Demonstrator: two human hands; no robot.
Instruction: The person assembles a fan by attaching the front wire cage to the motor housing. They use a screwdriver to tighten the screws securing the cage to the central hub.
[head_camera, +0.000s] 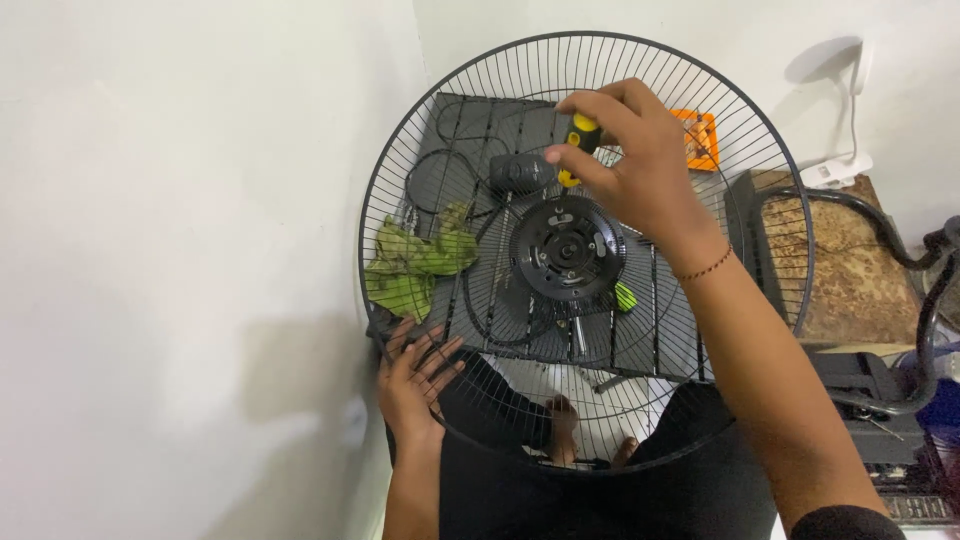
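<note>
A large round black wire fan guard (690, 110) fills the middle of the view, with a black round hub plate (566, 248) at its centre. My right hand (640, 165) is above the hub, fingers closed on a screwdriver with a yellow and black handle (581, 140). My left hand (415, 375) grips the guard's lower left rim, fingers hooked through the wires. Behind the wires lies a dark table top (650, 340).
A green cloth (410, 265) lies on the table's left edge. An orange box (702, 138) sits at the back. A white wall (180, 250) is close on the left. Right of the guard stand a chair with a patterned seat (860, 270) and dark clutter.
</note>
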